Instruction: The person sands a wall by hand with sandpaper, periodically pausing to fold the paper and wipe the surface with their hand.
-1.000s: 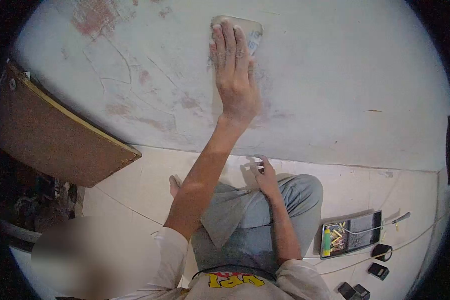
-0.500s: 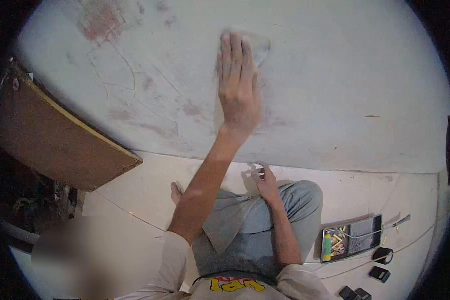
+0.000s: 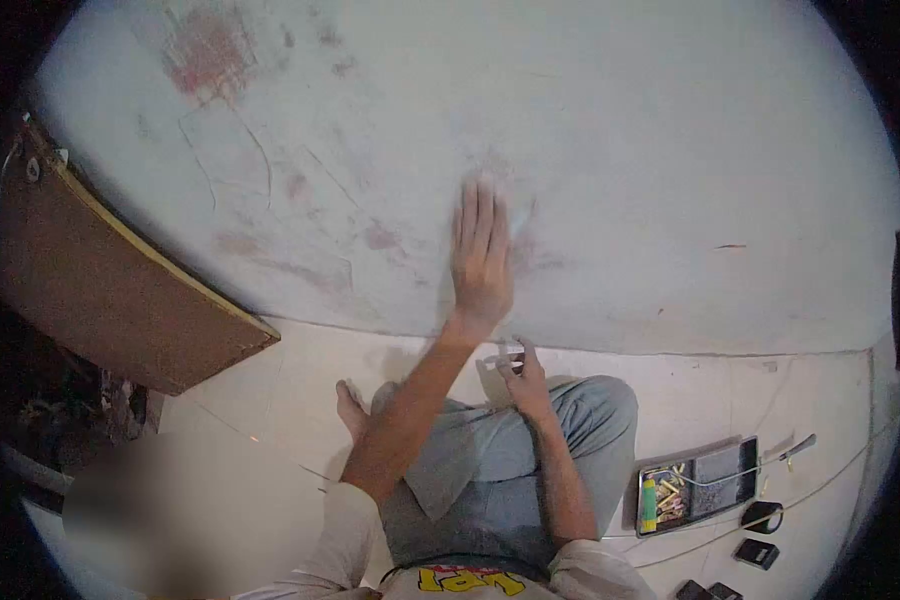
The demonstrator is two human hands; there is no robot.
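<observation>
My left hand (image 3: 483, 245) lies with its fingers stretched out together against the pale wall (image 3: 620, 180). Beneath it a thin pale sheet is pressed to the wall, mostly covered by the hand; a faint edge shows right of the fingers. Reddish and grey scuffed patches mark the wall around and left of it. Close to the foot of the wall, above my bent leg (image 3: 600, 420), my right hand (image 3: 524, 380) hangs with loosely curled, parted fingers; I make out nothing held in it.
A brown board (image 3: 140, 290) leans at the left. On the tiled floor at the right stands a black tray (image 3: 725, 480) with small brass-coloured pieces and a green-yellow tube (image 3: 649, 505). A cable crosses it. Near it are a black tape roll (image 3: 763, 517) and a black box (image 3: 757, 553).
My left hand has slid down the wall, and the sheet's corner that stood out beside its fingers is now barely visible. My right hand stays in nearly the same place.
</observation>
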